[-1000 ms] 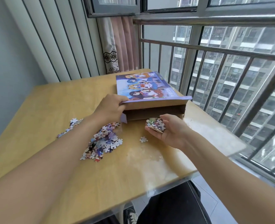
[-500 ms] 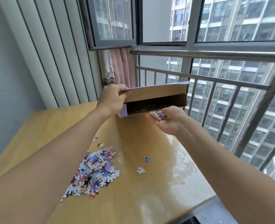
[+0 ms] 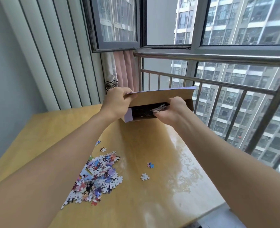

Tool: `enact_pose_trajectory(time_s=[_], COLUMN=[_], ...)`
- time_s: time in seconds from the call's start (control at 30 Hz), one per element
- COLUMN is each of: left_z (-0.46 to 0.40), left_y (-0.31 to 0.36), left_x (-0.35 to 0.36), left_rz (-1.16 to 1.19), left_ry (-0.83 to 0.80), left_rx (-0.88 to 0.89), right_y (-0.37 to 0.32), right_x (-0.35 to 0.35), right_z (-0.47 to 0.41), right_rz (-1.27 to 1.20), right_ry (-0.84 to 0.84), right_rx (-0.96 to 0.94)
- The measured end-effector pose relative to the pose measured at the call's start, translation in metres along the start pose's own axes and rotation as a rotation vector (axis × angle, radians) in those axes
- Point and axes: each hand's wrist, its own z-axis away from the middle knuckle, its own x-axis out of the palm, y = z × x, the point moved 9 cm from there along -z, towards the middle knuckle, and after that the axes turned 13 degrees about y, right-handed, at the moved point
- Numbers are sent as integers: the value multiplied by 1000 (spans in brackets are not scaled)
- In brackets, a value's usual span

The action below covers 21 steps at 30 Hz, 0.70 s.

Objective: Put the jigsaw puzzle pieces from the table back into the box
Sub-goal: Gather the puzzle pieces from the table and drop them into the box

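Observation:
The puzzle box (image 3: 160, 96) is raised above the far side of the table, its open end facing me. My left hand (image 3: 118, 102) grips the box's upper flap at the left corner. At the opening, my right hand (image 3: 172, 111) holds a handful of puzzle pieces (image 3: 158, 108), tipped into the dark inside of the box. A pile of loose pieces (image 3: 96, 176) lies on the wooden table (image 3: 136, 203), partly hidden by my left forearm. Two single pieces (image 3: 145, 176) (image 3: 150, 165) lie to the right of the pile.
A metal railing (image 3: 218, 83) and windows stand right behind the box and along the table's right side. A pink curtain (image 3: 124, 69) hangs at the back corner. A ribbed wall runs along the left. A few stray pieces (image 3: 103, 149) lie beyond the pile.
The box has been lifted off the table and tilted. My right hand has carried its handful up and into the box's opening. The camera has tilted upward.

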Motion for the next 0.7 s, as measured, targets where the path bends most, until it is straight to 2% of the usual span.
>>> enact_pose_trajectory(time_s=[0.1, 0.2, 0.3, 0.4, 0.5, 0.6, 0.67, 0.7], left_z=[-4, -9, -12, -10, -2, 7, 14, 17], left_y=[5, 5, 1, -3, -5, -5, -10, -15], left_x=[-1, -4, -8, -8, -2, 6, 10, 12], left_rz=[19, 47, 45, 61, 84, 82, 76, 67], left_ry=[-3, 1, 12, 8, -12, -20, -12, -9], left_rx=[1, -6, -7, -2, 9, 27, 26, 26], right_y=[-8, -18, -20, -20, -20, -24, -10, 6], right_x=[10, 21, 27, 12, -11, -35, -41, -44], right_z=[-12, -17, -15, -19, -12, 16, 28, 27], right_rz=[-128, -124, 130, 348, 449, 743, 1098, 1311], right_ry=[1, -100, -141, -64, -20, -6, -113, -190], right_rx=[-24, -53, -85, -173, -326, -698, -938, -973])
